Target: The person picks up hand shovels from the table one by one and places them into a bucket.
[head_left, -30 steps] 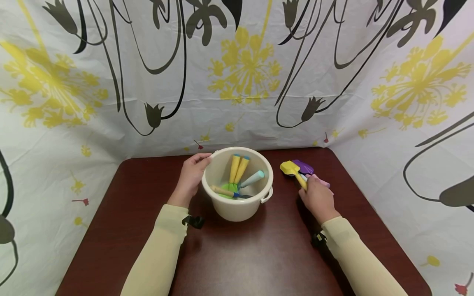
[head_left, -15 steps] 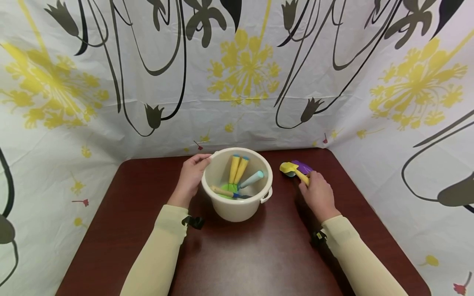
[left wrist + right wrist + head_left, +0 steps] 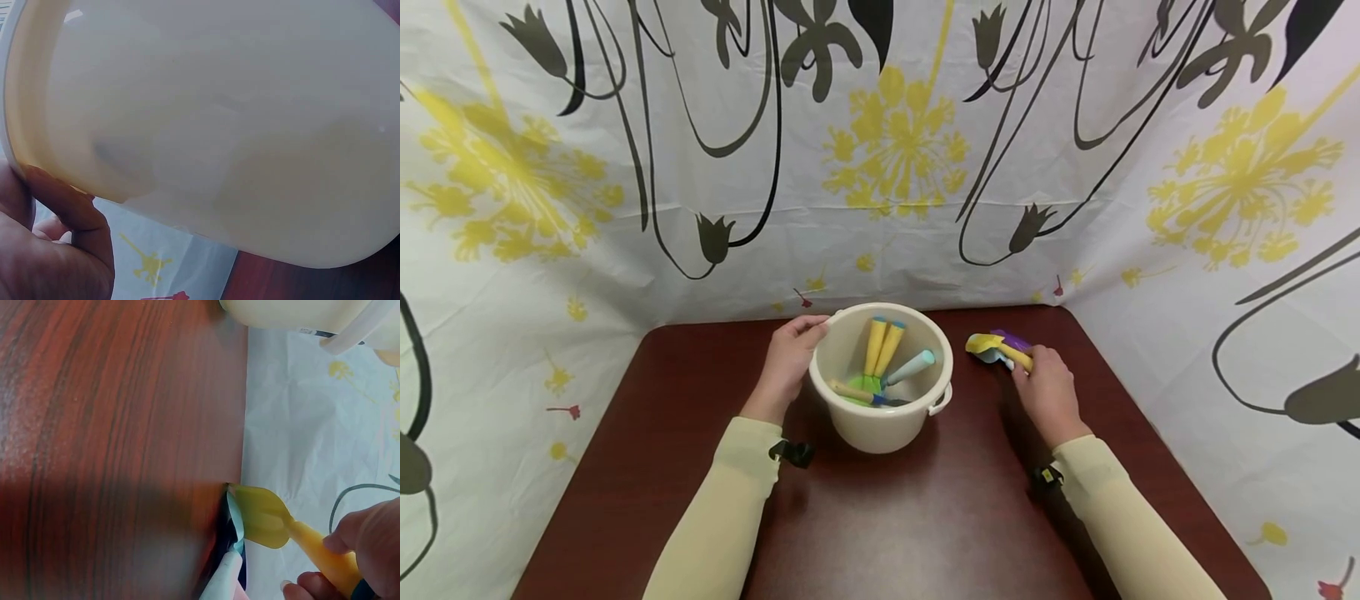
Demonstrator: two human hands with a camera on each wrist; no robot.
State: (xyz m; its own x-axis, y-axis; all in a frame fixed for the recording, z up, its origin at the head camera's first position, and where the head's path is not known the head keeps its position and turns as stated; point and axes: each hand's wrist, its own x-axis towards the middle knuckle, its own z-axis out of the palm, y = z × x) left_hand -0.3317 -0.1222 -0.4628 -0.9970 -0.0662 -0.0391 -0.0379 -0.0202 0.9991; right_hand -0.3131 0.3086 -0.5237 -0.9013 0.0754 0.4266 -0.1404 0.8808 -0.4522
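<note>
Partly hidden, right fingers [image 3: 320, 586] clamped on yellow shovel [image 3: 265, 515], left fingers [image 3: 78, 209] apparently on bucket [image 3: 876, 432].

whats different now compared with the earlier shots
The yellow shovel has turned, its handle swinging away and to the right; the right hand grips it, slightly farther from the person. Unchanged: the left hand holding the bucket, and the tools inside.

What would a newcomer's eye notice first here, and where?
Probably the cream bucket on the dark red table, with yellow-handled tools leaning inside and the left hand gripping it. Next, the yellow shovel held in the right hand, to the bucket's right. Behind hangs white cloth with large yellow flowers.
</note>
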